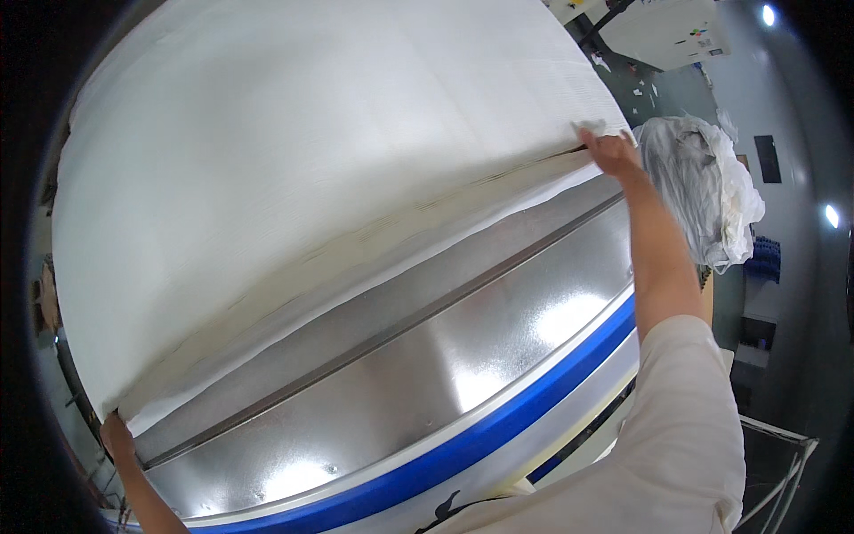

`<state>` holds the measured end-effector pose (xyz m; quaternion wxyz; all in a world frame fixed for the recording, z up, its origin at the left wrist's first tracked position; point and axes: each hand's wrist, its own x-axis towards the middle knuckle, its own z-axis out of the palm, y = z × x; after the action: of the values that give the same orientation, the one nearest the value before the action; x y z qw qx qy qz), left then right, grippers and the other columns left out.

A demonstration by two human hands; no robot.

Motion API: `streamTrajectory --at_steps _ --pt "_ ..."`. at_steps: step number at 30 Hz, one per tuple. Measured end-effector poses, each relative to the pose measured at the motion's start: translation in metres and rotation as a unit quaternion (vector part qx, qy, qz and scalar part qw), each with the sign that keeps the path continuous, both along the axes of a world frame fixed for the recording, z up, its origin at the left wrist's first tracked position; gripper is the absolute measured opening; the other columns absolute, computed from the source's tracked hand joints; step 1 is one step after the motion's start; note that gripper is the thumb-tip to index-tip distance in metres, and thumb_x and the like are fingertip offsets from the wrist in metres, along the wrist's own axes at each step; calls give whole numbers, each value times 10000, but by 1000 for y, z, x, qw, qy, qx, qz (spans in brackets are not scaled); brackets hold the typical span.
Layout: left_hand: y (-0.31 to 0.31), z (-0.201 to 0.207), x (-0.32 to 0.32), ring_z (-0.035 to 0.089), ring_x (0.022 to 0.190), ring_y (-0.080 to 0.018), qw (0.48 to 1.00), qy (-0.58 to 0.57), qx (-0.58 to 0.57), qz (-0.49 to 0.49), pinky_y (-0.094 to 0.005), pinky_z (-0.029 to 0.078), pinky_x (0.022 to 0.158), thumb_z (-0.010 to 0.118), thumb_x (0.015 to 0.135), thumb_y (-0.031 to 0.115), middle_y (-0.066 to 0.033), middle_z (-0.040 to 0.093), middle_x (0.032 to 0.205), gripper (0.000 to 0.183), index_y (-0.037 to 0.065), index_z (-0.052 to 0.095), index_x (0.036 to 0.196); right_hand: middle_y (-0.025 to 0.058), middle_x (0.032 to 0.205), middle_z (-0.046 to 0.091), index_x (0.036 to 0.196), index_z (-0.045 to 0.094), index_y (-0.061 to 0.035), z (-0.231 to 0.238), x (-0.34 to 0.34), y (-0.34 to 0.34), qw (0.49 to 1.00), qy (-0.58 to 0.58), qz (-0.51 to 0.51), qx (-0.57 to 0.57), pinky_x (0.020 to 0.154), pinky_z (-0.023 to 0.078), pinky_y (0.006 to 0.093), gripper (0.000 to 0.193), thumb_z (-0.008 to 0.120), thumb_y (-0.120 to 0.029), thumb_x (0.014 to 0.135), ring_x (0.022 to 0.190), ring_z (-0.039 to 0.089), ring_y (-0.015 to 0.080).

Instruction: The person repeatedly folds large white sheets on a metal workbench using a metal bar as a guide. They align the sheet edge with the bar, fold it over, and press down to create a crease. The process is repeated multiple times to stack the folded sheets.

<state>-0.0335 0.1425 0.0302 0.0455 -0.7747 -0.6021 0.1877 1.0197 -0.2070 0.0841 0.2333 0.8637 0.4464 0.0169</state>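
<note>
A wide white sheet of fabric [294, 125] spreads over most of the view, with a loose or folded edge strip [382, 240] running along its near side. At the lower left, my left hand [114, 436] is closed on the near left corner of the fabric. My right hand [614, 156] grips the same near edge at its right end, the thumb lying on top of the cloth. Between my two hands the edge is stretched out fairly straight, slanting up to the right. The fingertips under the cloth are hidden on both sides.
Just below the fabric runs a shiny metal panel [391, 392] with a ridge, bordered by a blue band [525, 392]. White plastic-wrapped material [698, 191] is heaped at the right. A metal frame [783, 481] stands lower right. White scraps lie on the floor at the upper right.
</note>
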Motion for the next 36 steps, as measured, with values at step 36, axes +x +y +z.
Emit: streamTrajectory --at_steps 36 --pt "-196 128 -26 612 930 -281 916 284 -274 -75 -392 478 816 491 777 82 -102 643 992 301 146 640 1031 148 944 632 999 635 -91 119 6 -251 956 77 91 -268 794 469 418 298 570 -60 710 896 592 323"
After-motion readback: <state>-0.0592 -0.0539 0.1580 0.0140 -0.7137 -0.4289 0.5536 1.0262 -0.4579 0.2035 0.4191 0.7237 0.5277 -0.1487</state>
